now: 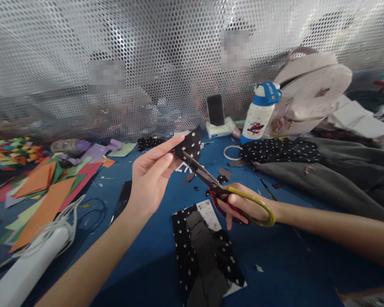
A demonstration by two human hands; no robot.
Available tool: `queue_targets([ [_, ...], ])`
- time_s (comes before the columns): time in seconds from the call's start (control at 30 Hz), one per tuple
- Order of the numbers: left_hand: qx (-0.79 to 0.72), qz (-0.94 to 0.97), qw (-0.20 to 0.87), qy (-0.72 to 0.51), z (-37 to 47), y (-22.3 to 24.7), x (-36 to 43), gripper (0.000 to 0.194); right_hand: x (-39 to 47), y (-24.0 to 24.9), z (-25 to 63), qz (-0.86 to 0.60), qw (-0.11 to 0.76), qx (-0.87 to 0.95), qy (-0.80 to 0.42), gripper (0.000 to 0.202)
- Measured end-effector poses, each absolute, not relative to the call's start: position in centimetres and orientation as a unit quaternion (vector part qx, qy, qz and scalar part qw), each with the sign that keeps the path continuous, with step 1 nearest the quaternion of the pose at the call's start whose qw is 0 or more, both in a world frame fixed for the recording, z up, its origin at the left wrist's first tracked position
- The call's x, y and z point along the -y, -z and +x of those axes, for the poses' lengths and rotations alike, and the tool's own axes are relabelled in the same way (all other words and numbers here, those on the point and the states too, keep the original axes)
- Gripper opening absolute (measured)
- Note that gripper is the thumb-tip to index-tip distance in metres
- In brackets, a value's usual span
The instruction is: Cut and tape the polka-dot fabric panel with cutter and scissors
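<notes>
My left hand [153,175] pinches a small piece of black polka-dot fabric [192,144] above the middle of the table. In my right hand [243,200] is a pair of scissors [208,174] with one yellow-green and one red handle, its blades pointing up and left. The blade tips lie against the held fabric, close to my left fingertips. Below the hands, a white card [208,213] lies on the table, partly covered by polka-dot fabric [180,243] and dark grey fabric strips [203,238].
Coloured paper sheets [51,187] and a white power strip [32,268] lie on the left. Along the back stand a phone [215,110], a bottle [258,115] and a backpack [316,89] before a perforated metal panel [166,51]. Dark grey cloth [339,175] is heaped at right.
</notes>
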State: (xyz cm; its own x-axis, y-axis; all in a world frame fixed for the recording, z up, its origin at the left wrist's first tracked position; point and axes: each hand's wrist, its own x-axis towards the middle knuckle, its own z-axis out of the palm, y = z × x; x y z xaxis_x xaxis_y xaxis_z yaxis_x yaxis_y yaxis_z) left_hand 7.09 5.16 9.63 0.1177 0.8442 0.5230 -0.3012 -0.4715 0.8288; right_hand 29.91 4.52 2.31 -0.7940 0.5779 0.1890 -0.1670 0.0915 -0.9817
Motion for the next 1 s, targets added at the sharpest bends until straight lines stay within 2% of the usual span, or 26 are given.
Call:
queue_targets([
  [0.47,-0.241,0.592,0.452,-0.622,7.0,-9.8,-5.2,0.033,-4.5,-1.3,30.3,-0.198,0.268,0.693,-0.639,0.056],
  [0.63,-0.251,0.593,0.443,-0.624,6.9,-9.7,-5.2,0.032,-4.4,-2.3,30.1,-0.17,0.266,0.704,-0.636,0.05],
  [0.8,-0.239,0.59,0.455,-0.622,7.0,-9.7,-5.0,0.032,-4.5,-3.2,29.9,-0.113,0.261,0.71,-0.644,0.06],
  [1.0,-0.251,0.588,0.465,-0.613,7.1,-9.6,-4.9,0.031,-4.4,-3.3,29.8,-0.108,0.264,0.721,-0.632,0.058],
])
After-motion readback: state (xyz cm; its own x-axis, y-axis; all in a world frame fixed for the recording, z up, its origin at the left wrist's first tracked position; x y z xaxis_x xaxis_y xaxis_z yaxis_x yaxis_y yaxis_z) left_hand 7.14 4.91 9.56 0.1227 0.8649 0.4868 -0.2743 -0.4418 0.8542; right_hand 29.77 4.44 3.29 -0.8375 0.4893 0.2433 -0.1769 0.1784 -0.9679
